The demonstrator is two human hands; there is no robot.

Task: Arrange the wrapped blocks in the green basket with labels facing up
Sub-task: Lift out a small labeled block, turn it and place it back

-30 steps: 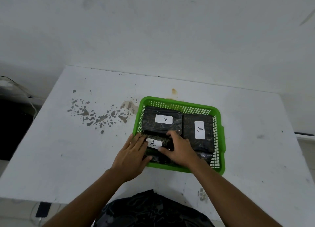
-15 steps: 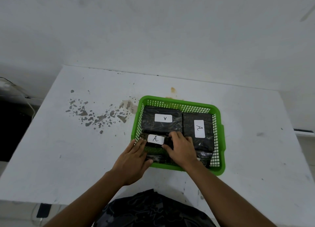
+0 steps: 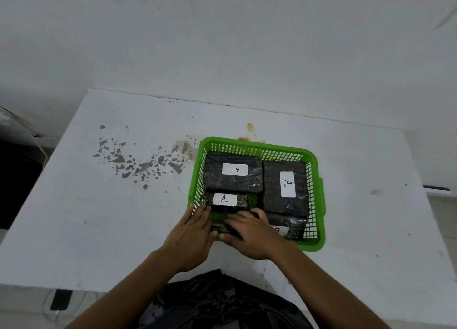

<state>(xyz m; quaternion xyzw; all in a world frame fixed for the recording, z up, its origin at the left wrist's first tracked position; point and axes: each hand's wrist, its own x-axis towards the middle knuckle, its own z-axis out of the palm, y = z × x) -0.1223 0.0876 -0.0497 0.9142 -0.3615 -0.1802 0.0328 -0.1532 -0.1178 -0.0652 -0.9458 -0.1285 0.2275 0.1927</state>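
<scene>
1. A white tabletop (image 3: 99, 217) with a patch of grey chipped paint (image 3: 138, 163) carries a green plastic mesh basket (image 3: 317, 200), right of centre and close to the near edge.
2. Inside, at the far left, a dark plastic-wrapped block (image 3: 232, 183) lies flat, its white label (image 3: 235, 169) up and marked "A".
3. Beside it, along the right wall, a second dark wrapped block (image 3: 284, 205) lies lengthwise, its tall white label (image 3: 287, 184) up, also an "A".
4. Just in front of the far-left one sits a smaller dark wrapped block (image 3: 241, 200), its white "A" label (image 3: 224, 199) facing up, near the basket's left wall.
5. In the near right corner a fourth dark wrapped block (image 3: 289, 223) shows part of a white label (image 3: 279, 229); the letter is cut off by the hand.
6. The left hand (image 3: 191, 239) reaches over the near rim, fingers spread, tips touching the small block's near edge.
7. The right hand (image 3: 249, 237) lies over the near middle of the basket, fingers curled onto a dark wrapped piece (image 3: 220, 228) between the two hands; whether it truly grips it, I cannot tell.
8. Below, a dark patterned garment (image 3: 222, 301) fills the bottom centre.
</scene>
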